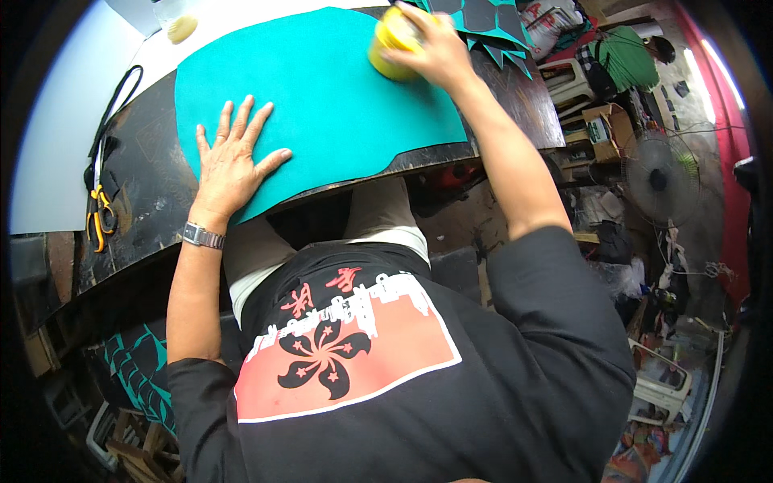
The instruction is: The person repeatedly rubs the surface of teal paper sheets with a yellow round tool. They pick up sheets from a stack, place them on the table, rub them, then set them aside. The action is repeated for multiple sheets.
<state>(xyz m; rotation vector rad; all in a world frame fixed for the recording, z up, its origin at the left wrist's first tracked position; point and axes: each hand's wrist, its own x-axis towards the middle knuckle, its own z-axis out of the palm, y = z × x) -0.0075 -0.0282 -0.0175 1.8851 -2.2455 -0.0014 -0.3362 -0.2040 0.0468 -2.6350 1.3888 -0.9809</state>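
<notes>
A large teal sheet [322, 105] with a curved outline lies over the dark worktable. Flat on its left part rests my left hand [233, 157], fingers spread, with a metal watch on the wrist. At the sheet's far right, my right hand [435, 48] grips a yellow tub [392, 58] from above and its right side. The tub stands at the sheet or just over it; I cannot tell which. What is inside the tub is mostly hidden by my fingers.
Yellow-handled scissors [101, 217] and a black strap [121, 105] lie at the worktable's [145, 173] left end. Teal-and-black cut pieces [495, 28] sit at the far right. Beyond the right edge are a standing fan [660, 177], a white plastic stool [568, 84] and a cardboard box [609, 133].
</notes>
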